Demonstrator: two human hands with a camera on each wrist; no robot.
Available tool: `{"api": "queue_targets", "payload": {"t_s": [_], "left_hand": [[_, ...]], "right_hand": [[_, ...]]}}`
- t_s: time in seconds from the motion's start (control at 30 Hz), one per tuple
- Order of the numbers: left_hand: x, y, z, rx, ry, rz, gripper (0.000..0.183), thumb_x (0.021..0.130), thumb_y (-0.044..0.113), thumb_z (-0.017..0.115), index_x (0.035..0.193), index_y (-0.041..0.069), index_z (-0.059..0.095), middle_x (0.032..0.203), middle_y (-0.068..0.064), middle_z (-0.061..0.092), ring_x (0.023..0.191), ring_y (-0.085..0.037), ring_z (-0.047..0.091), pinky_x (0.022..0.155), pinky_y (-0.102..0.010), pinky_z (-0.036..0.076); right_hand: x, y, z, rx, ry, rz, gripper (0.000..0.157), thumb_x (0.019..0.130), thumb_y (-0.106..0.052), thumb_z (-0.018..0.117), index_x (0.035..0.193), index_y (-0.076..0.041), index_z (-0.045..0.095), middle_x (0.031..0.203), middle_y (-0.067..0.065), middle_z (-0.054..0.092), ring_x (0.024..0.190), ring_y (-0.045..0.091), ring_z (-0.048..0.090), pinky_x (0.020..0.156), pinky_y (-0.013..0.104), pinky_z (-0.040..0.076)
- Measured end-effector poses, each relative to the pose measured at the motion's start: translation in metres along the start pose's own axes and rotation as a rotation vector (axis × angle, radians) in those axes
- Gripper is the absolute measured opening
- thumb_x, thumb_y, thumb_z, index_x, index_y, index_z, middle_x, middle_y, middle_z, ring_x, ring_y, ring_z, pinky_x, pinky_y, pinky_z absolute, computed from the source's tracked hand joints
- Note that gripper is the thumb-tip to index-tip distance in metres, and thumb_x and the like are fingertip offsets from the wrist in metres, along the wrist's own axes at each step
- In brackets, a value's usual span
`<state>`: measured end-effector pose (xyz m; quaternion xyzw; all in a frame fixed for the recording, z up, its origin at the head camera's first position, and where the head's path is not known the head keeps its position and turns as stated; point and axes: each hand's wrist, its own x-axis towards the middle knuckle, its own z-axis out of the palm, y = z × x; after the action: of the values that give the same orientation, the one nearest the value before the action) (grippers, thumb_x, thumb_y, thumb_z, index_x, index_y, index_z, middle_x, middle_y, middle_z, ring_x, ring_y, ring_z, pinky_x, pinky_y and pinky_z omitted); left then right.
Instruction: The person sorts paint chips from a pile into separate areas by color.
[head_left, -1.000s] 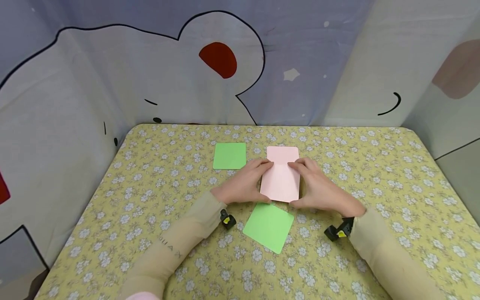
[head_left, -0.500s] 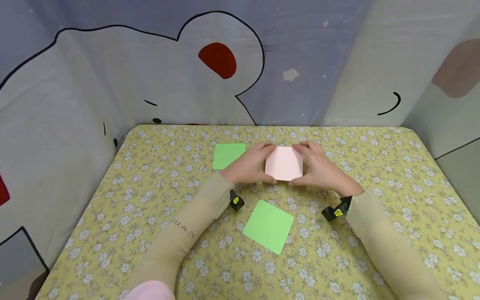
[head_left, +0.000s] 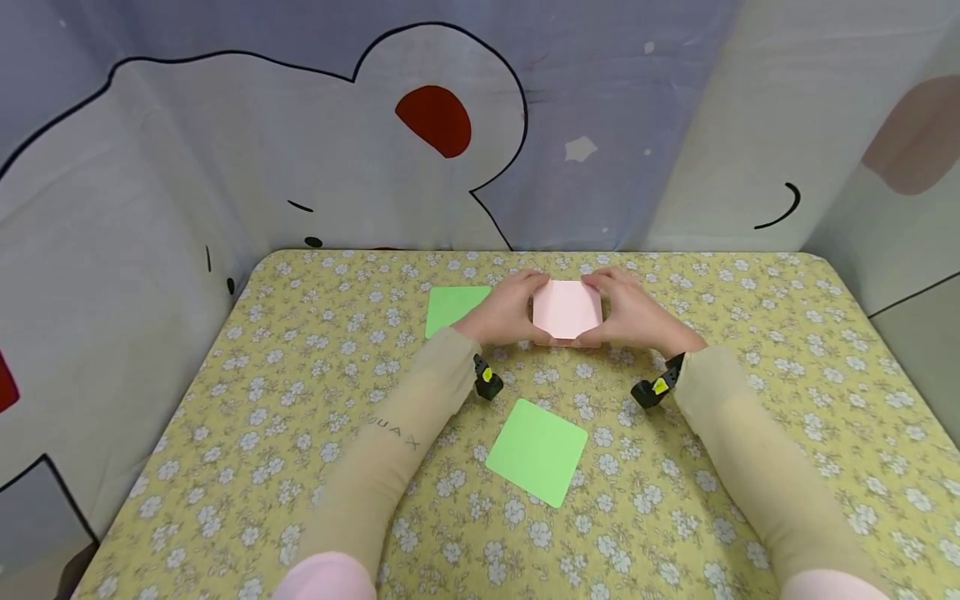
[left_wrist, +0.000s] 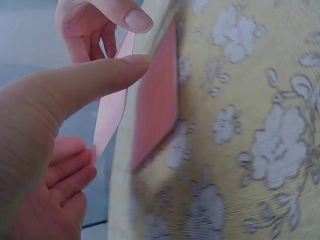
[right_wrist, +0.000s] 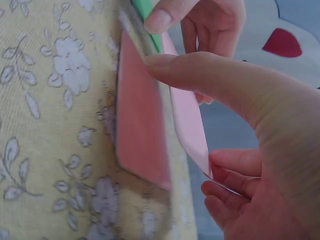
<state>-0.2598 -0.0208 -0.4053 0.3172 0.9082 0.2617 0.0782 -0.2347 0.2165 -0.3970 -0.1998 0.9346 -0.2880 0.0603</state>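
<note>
A thin square pink card [head_left: 567, 308] is held between both hands, raised over the far part of the table. The left hand [head_left: 504, 310] grips its left side, thumb along the near edge and fingers at the far edge. On the opposite side the right hand [head_left: 633, 312] grips it the same way. Beneath, a second pink card [left_wrist: 159, 97] lies on the cloth, apart from the held one in the left wrist view. The right wrist view also shows this lower pink card [right_wrist: 140, 115], with the held card [right_wrist: 189, 117] above it.
A green square card [head_left: 537, 452] lies turned at an angle nearer the person. Another green card [head_left: 452, 307] lies at the back left, partly covered by the left hand. A yellow flowered cloth [head_left: 300, 433] covers the table; a patterned curtain [head_left: 615, 125] hangs behind.
Both hands have carried the pink card away from the person, from near the front green card to over the pink card at the back. The green cards have stayed put.
</note>
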Motion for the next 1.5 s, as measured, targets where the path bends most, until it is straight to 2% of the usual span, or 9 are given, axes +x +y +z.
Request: {"api": "queue_targets", "payload": {"t_s": [0.17, 0.33, 0.67, 1.03, 1.33, 1.5], "left_hand": [[0.003, -0.006, 0.011, -0.030, -0.008, -0.028, 0.102, 0.075, 0.038, 0.092, 0.154, 0.000, 0.039, 0.151, -0.013, 0.045, 0.133, -0.026, 0.046, 0.108, -0.035, 0.043], [0.003, -0.012, 0.019, -0.026, -0.030, -0.049, 0.104, 0.077, 0.042, 0.091, 0.156, 0.003, 0.037, 0.154, -0.013, 0.043, 0.136, -0.025, 0.044, 0.111, -0.034, 0.040], [0.002, -0.014, 0.022, -0.046, -0.050, -0.064, 0.104, 0.079, 0.043, 0.088, 0.158, 0.004, 0.033, 0.158, -0.011, 0.039, 0.142, -0.025, 0.039, 0.114, -0.035, 0.037], [0.001, -0.014, 0.021, -0.065, -0.037, -0.059, 0.107, 0.077, 0.045, 0.090, 0.159, 0.004, 0.033, 0.160, -0.011, 0.036, 0.144, -0.025, 0.035, 0.116, -0.036, 0.034], [-0.010, -0.008, 0.011, -0.088, -0.016, -0.053, 0.109, 0.077, 0.042, 0.091, 0.161, 0.010, 0.030, 0.162, -0.008, 0.034, 0.145, -0.025, 0.034, 0.116, -0.041, 0.035], [-0.017, -0.007, 0.006, -0.060, 0.000, -0.012, 0.108, 0.077, 0.043, 0.090, 0.160, 0.008, 0.031, 0.161, -0.008, 0.034, 0.146, -0.025, 0.032, 0.118, -0.042, 0.032]], "right_hand": [[0.006, 0.008, 0.007, 0.024, -0.056, 0.030, 0.104, 0.070, -0.032, 0.096, 0.150, 0.006, 0.042, 0.144, 0.023, 0.042, 0.124, 0.039, 0.044, 0.102, 0.058, 0.043], [0.007, 0.013, 0.011, 0.017, -0.096, 0.049, 0.104, 0.072, -0.036, 0.094, 0.151, 0.004, 0.042, 0.147, 0.023, 0.040, 0.129, 0.039, 0.041, 0.104, 0.059, 0.041], [0.007, 0.020, 0.012, 0.029, -0.115, 0.034, 0.103, 0.075, -0.037, 0.092, 0.154, 0.003, 0.039, 0.153, 0.023, 0.035, 0.136, 0.041, 0.037, 0.106, 0.061, 0.040], [0.005, 0.019, 0.011, 0.028, -0.090, 0.036, 0.109, 0.075, -0.042, 0.091, 0.156, 0.002, 0.034, 0.155, 0.025, 0.033, 0.137, 0.042, 0.037, 0.107, 0.061, 0.040], [-0.007, 0.002, 0.003, 0.007, -0.025, 0.082, 0.105, 0.077, -0.044, 0.089, 0.156, 0.001, 0.036, 0.158, 0.025, 0.032, 0.143, 0.047, 0.030, 0.108, 0.068, 0.034], [-0.011, -0.003, 0.002, -0.003, 0.004, 0.075, 0.103, 0.077, -0.043, 0.089, 0.155, 0.001, 0.037, 0.158, 0.026, 0.033, 0.144, 0.047, 0.029, 0.110, 0.068, 0.032]]}}
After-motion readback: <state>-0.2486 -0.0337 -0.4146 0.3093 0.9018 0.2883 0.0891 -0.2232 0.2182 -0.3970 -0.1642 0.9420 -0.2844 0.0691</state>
